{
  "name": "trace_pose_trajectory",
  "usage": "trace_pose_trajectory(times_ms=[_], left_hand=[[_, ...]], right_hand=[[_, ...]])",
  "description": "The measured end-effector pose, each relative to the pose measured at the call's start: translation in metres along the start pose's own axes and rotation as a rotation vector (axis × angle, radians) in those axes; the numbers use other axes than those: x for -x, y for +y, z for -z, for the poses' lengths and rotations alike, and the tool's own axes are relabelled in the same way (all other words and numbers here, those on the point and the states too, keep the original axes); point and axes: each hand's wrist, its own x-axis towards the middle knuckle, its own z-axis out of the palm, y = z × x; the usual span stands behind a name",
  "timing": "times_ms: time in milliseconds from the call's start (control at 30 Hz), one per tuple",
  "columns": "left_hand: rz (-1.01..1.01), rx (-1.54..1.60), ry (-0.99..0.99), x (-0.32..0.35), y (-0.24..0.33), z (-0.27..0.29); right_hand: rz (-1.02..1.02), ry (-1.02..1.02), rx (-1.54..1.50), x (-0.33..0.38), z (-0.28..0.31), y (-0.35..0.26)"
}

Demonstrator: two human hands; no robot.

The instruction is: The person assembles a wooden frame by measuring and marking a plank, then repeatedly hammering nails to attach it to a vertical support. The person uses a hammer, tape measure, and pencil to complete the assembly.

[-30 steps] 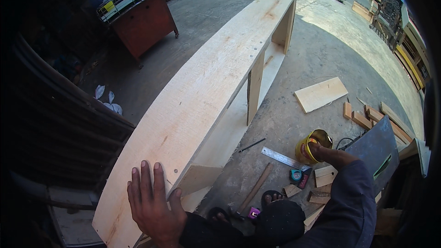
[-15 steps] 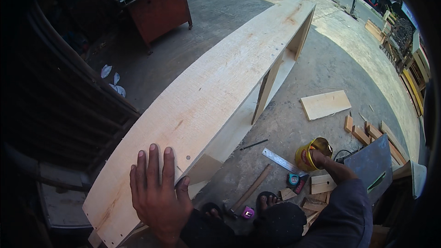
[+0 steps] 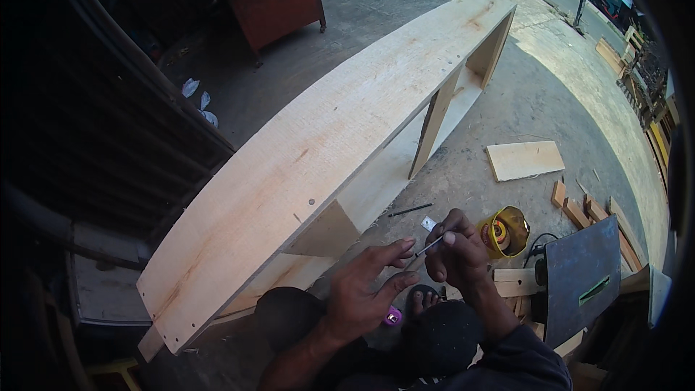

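On the concrete floor (image 3: 507, 116) stood a long wooden frame (image 3: 318, 148); off its right edge sat a yellow tin (image 3: 491, 245). Nearer that edge, the person's right hand (image 3: 467, 255) pinched a nail (image 3: 428, 246); the left hand (image 3: 362, 291), thumb and forefinger parted, was just beside its tip.

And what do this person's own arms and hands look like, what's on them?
Both the left hand and right hand are ungloved, with no watch or ring visible. The right arm wears a dark bluish sleeve, its edge short of the wrist. No left sleeve shows.
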Motion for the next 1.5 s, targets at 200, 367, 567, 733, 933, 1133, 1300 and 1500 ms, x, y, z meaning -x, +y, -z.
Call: trace_pose_trajectory(times_ms=[200,367,567,733,933,1133,1300,1500], left_hand=[[-0.265,-0.100,0.284,-0.004,0.016,0.035],[-0.070,-0.276,0.715,-0.014,0.042,0.089],[0.160,-0.478,0.600,-0.016,0.043,0.100],[0.138,-0.564,0.608,-0.016,0.043,0.098],[0.084,-0.535,0.647,-0.016,0.038,0.099],[0.045,-0.582,0.633,-0.019,0.040,0.100],[0.097,-0.562,0.628,-0.019,0.043,0.102],[0.044,-0.591,0.579,-0.017,0.041,0.105]], right_hand=[[-0.339,-0.361,0.232,-0.030,-0.004,0.040],[-0.362,-0.722,1.958,0.001,0.101,0.133],[-0.322,-0.876,2.185,0.055,0.186,0.184],[-0.667,-0.689,2.025,0.039,0.143,0.124],[-0.319,-0.350,1.865,-0.003,0.009,-0.028],[0.386,-0.264,1.808,-0.020,-0.107,-0.077],[0.791,-0.270,1.903,-0.036,-0.167,-0.089],[0.684,-0.384,2.080,-0.039,-0.198,-0.091]])
